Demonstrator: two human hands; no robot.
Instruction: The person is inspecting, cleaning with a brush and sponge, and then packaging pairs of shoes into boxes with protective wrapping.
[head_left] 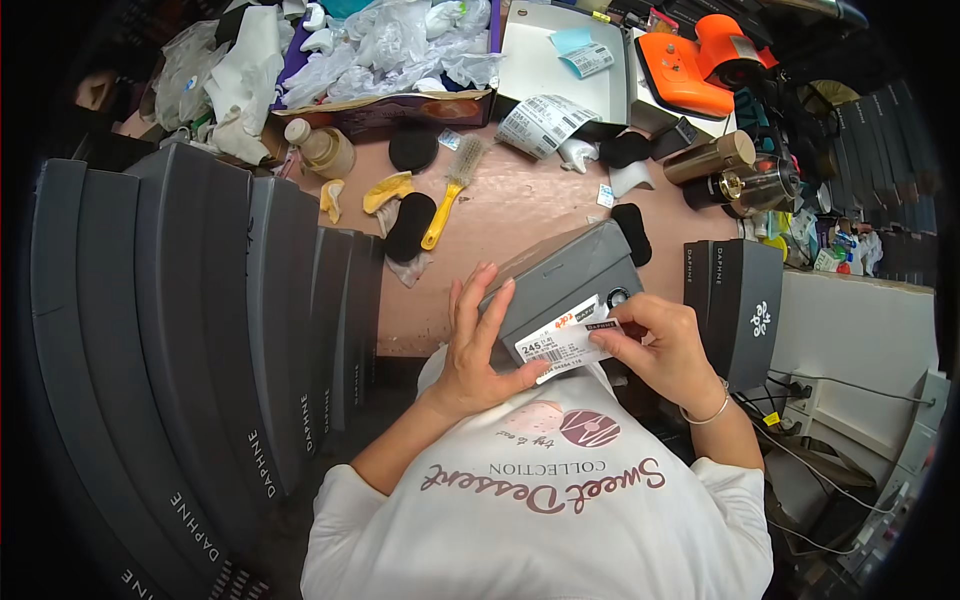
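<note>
At the near edge of the pink worktop (530, 195), hold the grey box (560, 268) steady with spread left hand (476, 350); with right hand (657, 345) pinching white label (567, 352) by one end before box's near side, align it straight, without wrinkle.

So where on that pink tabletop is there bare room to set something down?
Mainly the patch of tabletop between the yellow brush, the curled labels and the grey box by the left hand. Smaller ones: between that hand and the upright boxes at left, and right of the black pad near that box. Crowded: the back, with purple carton and brown bottle.
</note>
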